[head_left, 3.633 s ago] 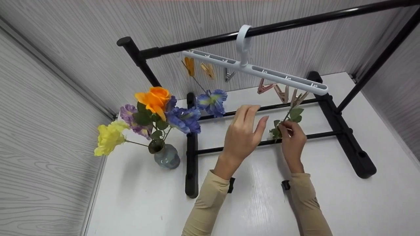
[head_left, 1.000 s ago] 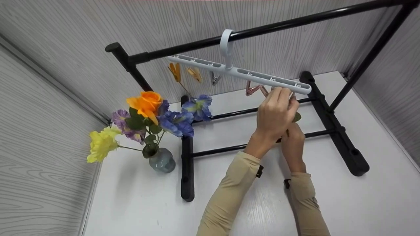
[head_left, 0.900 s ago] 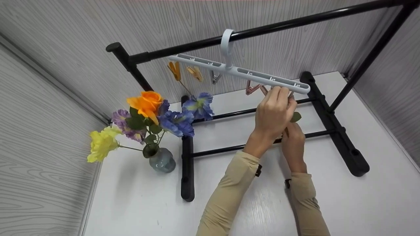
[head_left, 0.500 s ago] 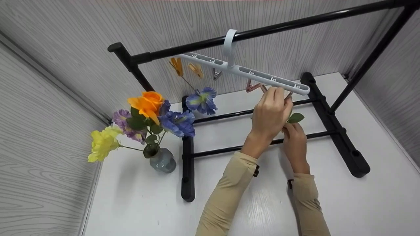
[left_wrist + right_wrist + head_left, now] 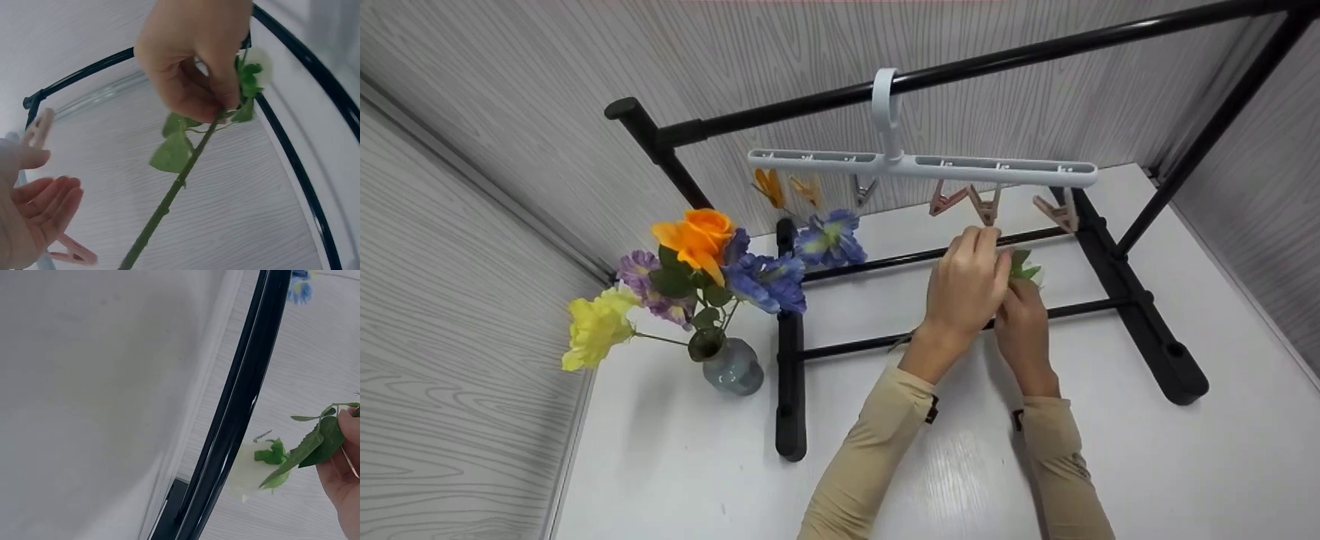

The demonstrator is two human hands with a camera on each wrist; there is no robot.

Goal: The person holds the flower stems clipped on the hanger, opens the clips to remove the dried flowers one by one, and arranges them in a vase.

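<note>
My right hand (image 5: 1024, 326) pinches the leafy green stem (image 5: 163, 208) of a white flower (image 5: 246, 467) between thumb and fingers. The bloom hangs below the hand; its stem slants away in the left wrist view. Beside it, my left hand (image 5: 964, 289) has its fingers loosely bent and holds nothing, as the left wrist view shows. Above the hands hangs a pale hanger (image 5: 997, 171) with several clips. The rightmost beige clip (image 5: 1059, 215) hangs with no flower in it. At the left, an orange clip (image 5: 770, 187) holds a blue iris (image 5: 832, 238).
A black rack (image 5: 1035, 56) carries the hanger, its lower bars (image 5: 870, 345) crossing behind my hands. At left on the white table (image 5: 660, 465) stands a grey-blue vase (image 5: 735, 367) with orange, yellow, purple and blue flowers. Patterned panels enclose the table.
My left hand has come off the clips at the hanger's right end and moved down. The white flower's stem is out of the clip, in my right hand. The hanger has swung round.
</note>
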